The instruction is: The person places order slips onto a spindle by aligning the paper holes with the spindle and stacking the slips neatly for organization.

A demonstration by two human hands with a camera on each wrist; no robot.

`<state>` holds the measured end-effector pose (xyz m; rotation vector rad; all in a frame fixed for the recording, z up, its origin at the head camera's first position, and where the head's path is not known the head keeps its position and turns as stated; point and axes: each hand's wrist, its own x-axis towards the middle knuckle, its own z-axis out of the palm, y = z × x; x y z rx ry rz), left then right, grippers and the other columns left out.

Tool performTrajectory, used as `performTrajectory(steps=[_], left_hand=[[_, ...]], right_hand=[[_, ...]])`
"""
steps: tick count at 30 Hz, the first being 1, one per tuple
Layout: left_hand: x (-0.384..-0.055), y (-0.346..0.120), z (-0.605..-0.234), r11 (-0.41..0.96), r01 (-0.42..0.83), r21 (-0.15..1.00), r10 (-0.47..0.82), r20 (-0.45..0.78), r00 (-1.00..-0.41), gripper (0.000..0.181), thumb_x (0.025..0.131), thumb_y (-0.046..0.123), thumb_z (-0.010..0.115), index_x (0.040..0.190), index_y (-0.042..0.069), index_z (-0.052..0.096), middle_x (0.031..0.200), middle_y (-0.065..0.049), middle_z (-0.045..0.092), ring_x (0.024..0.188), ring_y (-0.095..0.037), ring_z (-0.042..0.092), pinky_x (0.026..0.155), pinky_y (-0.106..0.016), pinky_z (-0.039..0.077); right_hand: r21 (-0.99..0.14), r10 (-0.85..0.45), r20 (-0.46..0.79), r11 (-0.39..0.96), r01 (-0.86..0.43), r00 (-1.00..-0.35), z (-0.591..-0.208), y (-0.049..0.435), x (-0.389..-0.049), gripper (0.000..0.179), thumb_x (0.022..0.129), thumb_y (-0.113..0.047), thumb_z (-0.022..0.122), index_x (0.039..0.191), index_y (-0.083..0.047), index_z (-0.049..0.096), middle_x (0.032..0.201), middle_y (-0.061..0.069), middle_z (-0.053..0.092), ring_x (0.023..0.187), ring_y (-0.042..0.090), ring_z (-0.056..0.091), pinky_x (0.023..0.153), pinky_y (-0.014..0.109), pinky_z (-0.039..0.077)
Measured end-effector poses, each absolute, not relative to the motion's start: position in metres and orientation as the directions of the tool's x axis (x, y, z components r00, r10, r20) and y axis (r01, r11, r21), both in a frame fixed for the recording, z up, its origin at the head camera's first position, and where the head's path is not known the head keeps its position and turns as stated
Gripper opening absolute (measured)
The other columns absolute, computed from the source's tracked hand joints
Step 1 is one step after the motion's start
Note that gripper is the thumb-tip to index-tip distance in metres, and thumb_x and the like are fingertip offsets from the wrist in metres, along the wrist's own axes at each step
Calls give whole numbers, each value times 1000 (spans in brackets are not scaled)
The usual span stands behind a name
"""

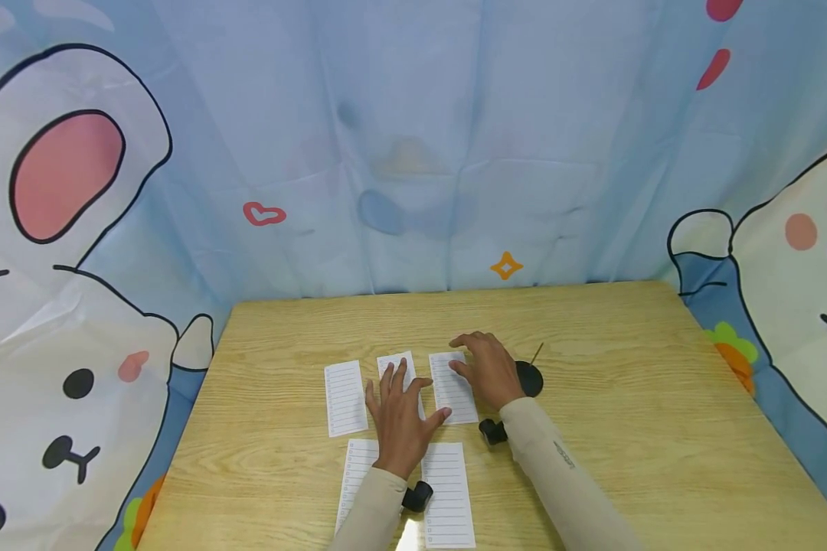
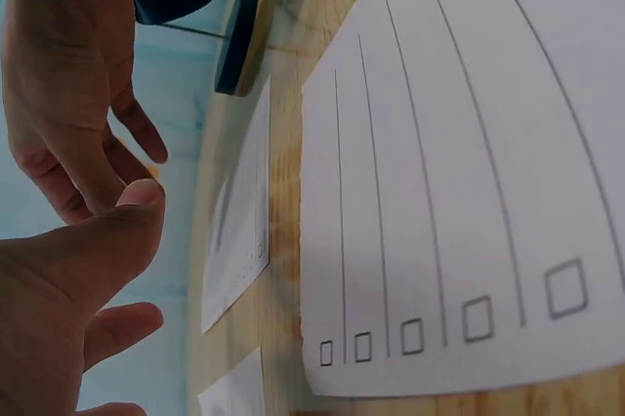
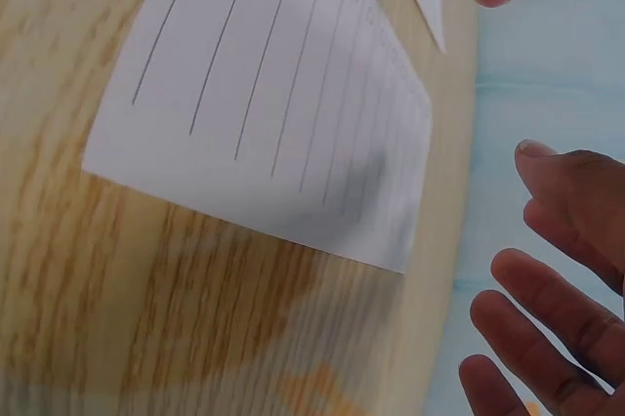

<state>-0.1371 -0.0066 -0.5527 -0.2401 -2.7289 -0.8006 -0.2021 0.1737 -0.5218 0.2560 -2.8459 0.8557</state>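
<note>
Several white lined checklist sheets lie flat on the wooden table. The back row has a left sheet, a middle sheet and a right sheet; the front row has a left sheet and a right sheet. My left hand, fingers spread, overlaps the middle back sheet in the head view and partly hides it. My right hand, fingers loosely bent, hovers by the right back sheet's right edge. Neither hand holds anything; both wrist views show gaps between the fingers.
Just right of my right hand is a round black object with a thin stick rising from it. Small black devices sit at the left wrist and right wrist. A blue cartoon-print curtain hangs behind the table.
</note>
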Motion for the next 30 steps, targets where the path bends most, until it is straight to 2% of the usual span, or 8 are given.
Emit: performTrajectory(steps=[13,23,30], left_hand=[[-139,-2,-558,850,220,479,81,294,-952,48,74,49,95,111,22,78,157,-13,57,153,-36,43,122,-70,24],[-139,1,-561,858,204,471,73,282,-957,47,73,49,96,108,23,78,155,-12,59,152,-35,44,123,-68,24],[-140,2,-565,864,208,458,83,278,-957,47,71,50,96,107,24,77,155,-11,59,153,-34,43,123,-68,23]], right_hand=[[-484,-114,149,858,-173,-982,-532,168,-221,27,90,-19,87,115,-11,81,119,13,74,111,32,67,91,50,58],[-529,-85,87,840,-118,-993,-542,174,-230,23,90,-15,86,113,-12,82,107,8,71,97,25,63,80,44,56],[-525,-78,75,845,-106,-994,-545,176,-235,21,91,-14,85,112,-12,82,102,8,68,94,25,60,76,43,54]])
